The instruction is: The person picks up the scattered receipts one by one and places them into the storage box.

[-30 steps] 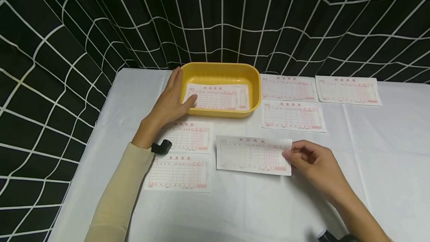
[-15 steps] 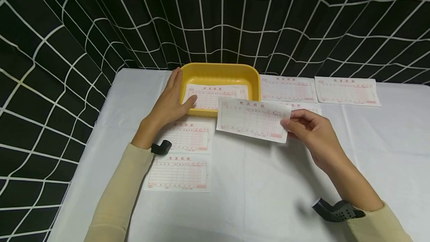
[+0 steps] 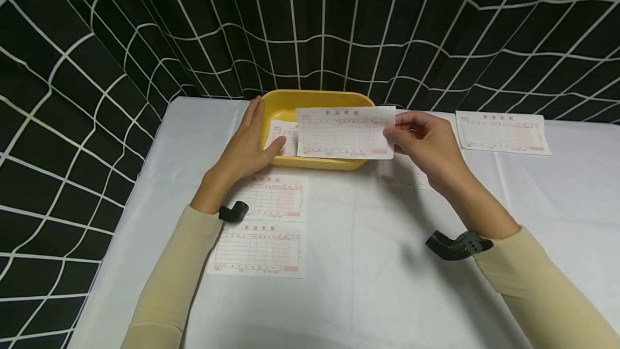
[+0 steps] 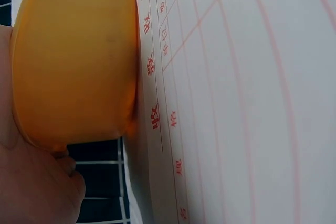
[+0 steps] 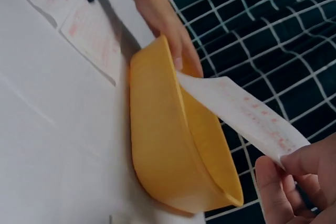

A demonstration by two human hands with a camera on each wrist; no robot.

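Note:
A yellow plastic basin (image 3: 319,163) stands at the back of the table with receipt slips (image 3: 286,132) inside it. My left hand (image 3: 247,147) holds its left end, fingers along the outer side and thumb over the front rim. My right hand (image 3: 428,147) pinches the right edge of a white receipt slip (image 3: 346,132) with red print, thumb in front. That slip is raised over the basin, covering much of its opening and the slips within. In the right wrist view, the held slip (image 5: 247,111) slants from the fingers toward the basin (image 5: 157,129).
Two more receipts (image 3: 259,249) lie on the white cloth (image 3: 339,295) in front of the left forearm. Another receipt (image 3: 504,132) lies at the back right, and one partly hidden receipt (image 3: 402,173) is under the right hand. A dark net-patterned curtain (image 3: 411,26) hangs behind.
My right hand has raised the receipt slip from low over the table, moving it up and left until it is above the basin. My left hand has stayed on the basin.

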